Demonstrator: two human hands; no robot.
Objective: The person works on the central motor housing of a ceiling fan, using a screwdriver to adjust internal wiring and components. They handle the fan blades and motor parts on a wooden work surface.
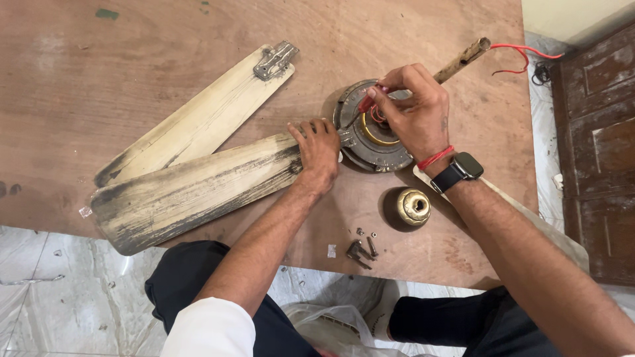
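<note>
Fan motor (pixel 374 135) lay on bench (pixel 132 53) | left hand (pixel 319 149) flat, pressing attached blade (pixel 192 192) | right hand (pixel 413 109) closed on red screwdriver (pixel 366 104) | 1 blade (pixel 198 119) off, loose screws (pixel 360 250) beside brass cap (pixel 413 207); removal looked partly done.

Matt brown plywood board (pixel 132 66), grimy painted fan blades (pixel 192 192), dull tarnished metal motor housing (pixel 370 142), glossy brass-coloured cap (pixel 414 206), red plastic screwdriver handle (pixel 367 102).
</note>
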